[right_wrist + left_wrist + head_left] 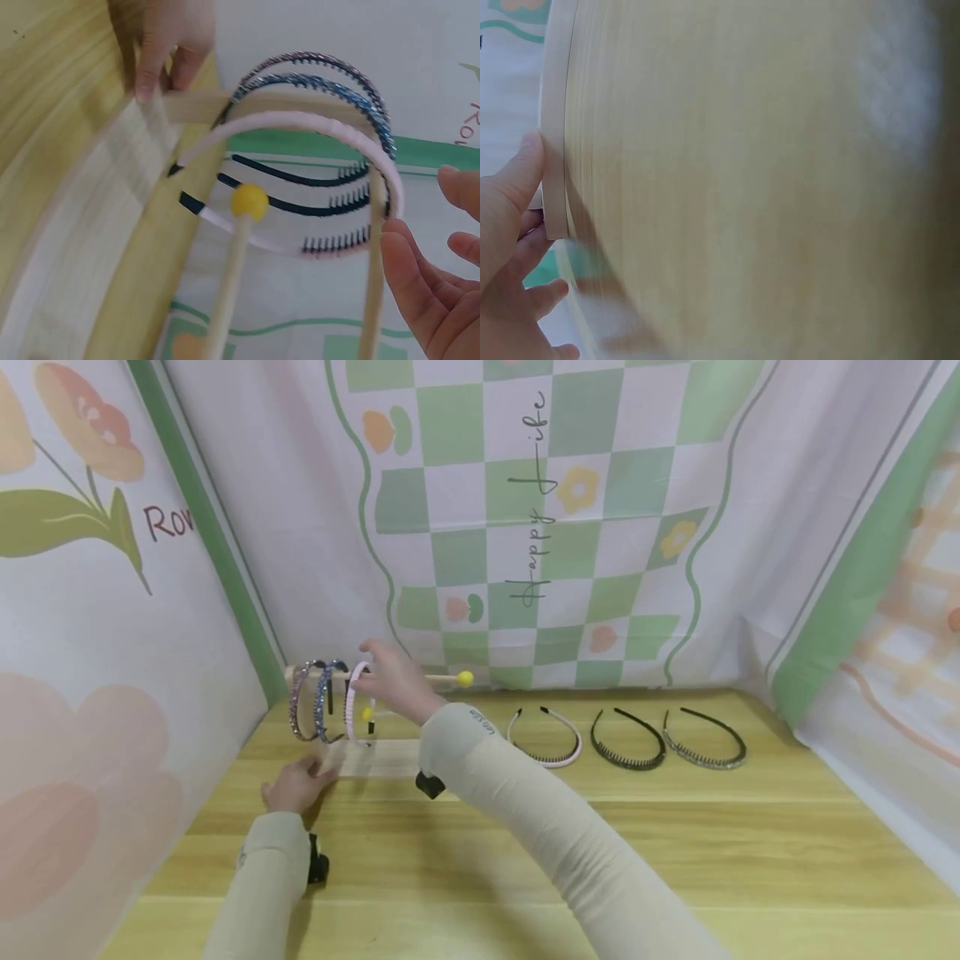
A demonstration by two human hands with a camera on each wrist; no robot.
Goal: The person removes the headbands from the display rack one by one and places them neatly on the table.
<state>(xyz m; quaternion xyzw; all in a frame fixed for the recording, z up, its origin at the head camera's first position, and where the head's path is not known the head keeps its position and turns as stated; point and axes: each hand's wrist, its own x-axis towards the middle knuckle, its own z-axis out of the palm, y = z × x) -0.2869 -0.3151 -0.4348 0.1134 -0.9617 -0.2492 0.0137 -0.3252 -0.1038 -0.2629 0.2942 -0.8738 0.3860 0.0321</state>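
A wooden headband stand (382,760) is at the left back of the table. My left hand (295,787) grips the near left end of its base, thumb on one face and fingers round the end (555,187). On its upper rod hang a pinkish glittery headband (295,702), a blue glittery headband (320,702) and, nearest the rod's tip, a pale pink headband (350,714). My right hand (401,681) is at the pink headband (300,121). In the right wrist view its fingers are spread apart, a fingertip right beside the band's outer side.
A pink-and-black headband (558,763), a black headband (637,765) and a glittery grey headband (712,763) lie in a row on the wooden table to the right. Yellow balls (465,678) cap the stand's rods. Printed curtains (525,527) enclose the table's back and sides.
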